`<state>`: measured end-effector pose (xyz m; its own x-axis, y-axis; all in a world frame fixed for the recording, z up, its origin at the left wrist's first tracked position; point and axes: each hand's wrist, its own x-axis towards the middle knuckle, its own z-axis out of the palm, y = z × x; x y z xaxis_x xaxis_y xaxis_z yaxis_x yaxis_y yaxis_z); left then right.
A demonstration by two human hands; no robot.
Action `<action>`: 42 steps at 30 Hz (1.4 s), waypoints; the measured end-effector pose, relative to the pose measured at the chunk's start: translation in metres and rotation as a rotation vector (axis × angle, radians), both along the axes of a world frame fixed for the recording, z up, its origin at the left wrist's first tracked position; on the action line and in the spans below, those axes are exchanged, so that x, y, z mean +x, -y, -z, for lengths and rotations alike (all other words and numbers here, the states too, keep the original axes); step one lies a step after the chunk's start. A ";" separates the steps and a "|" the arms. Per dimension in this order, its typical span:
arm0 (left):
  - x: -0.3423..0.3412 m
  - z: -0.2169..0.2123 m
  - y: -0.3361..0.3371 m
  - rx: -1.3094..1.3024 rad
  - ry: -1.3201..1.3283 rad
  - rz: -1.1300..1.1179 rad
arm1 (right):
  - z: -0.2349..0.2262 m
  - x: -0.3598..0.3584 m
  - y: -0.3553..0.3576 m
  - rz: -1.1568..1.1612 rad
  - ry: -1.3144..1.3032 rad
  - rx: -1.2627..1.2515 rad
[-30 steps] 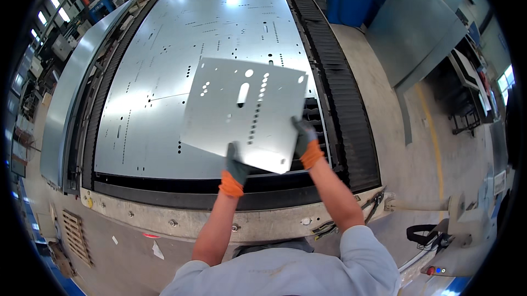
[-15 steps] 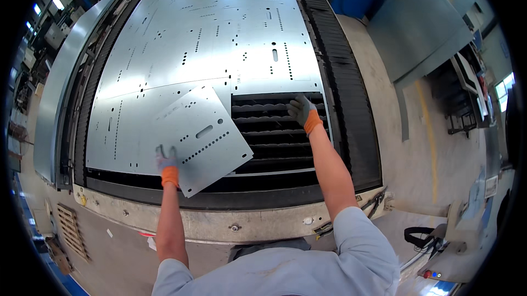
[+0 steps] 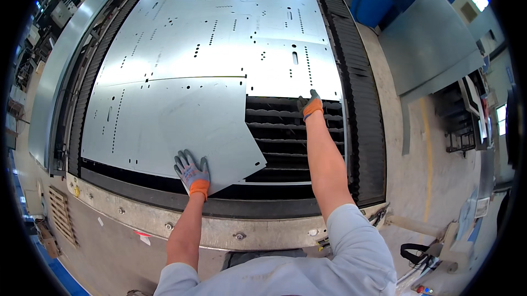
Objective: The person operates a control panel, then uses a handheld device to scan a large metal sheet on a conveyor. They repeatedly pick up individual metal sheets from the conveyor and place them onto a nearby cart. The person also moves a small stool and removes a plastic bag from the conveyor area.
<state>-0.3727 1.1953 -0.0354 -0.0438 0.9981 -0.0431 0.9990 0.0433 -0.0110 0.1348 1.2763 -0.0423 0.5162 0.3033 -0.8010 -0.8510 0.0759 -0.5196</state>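
A loose metal panel [image 3: 233, 153] lies askew on the big perforated sheet [image 3: 148, 101], one corner over the slats. Its upper outline blends into the metal beneath. My left hand [image 3: 193, 174], in a grey glove with an orange cuff, rests flat on the panel's near part with its fingers spread. My right hand [image 3: 311, 104], gloved alike, is at the near edge of a perforated panel [image 3: 280, 71], beside a rectangular gap. Its fingers look curled round that edge; the fingertips are partly hidden.
Wavy dark support slats [image 3: 291, 131] show in the gap. A pale machine frame [image 3: 208, 231] runs along the near side, with a ribbed black cover [image 3: 359, 115] at the right. Large metal sheets [image 3: 428, 38] stand beyond it. A wooden pallet [image 3: 63, 213] lies at lower left.
The loose panel has settled flatter, and its slot and holes no longer stand out. My left hand has moved right onto it. My right hand stays by the gap's far edge.
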 end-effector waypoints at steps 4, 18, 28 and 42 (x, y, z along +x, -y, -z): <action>0.002 -0.002 -0.006 0.010 0.032 0.000 | -0.009 0.012 -0.021 -0.077 -0.086 0.307; -0.058 0.022 -0.034 0.040 1.040 -0.013 | -0.062 -0.041 0.076 -0.407 0.332 0.587; -0.079 -0.152 -0.097 0.387 0.817 0.406 | -0.083 -0.131 0.026 -0.951 0.295 0.385; 0.037 -0.006 -0.080 -0.072 0.194 0.440 | -0.043 -0.028 -0.035 -0.705 0.365 0.362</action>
<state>-0.3355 1.2749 -0.0294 0.3978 0.9141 -0.0787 0.9061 -0.3780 0.1901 0.1069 1.3115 0.0007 0.3178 0.8526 -0.4147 -0.5471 -0.1923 -0.8147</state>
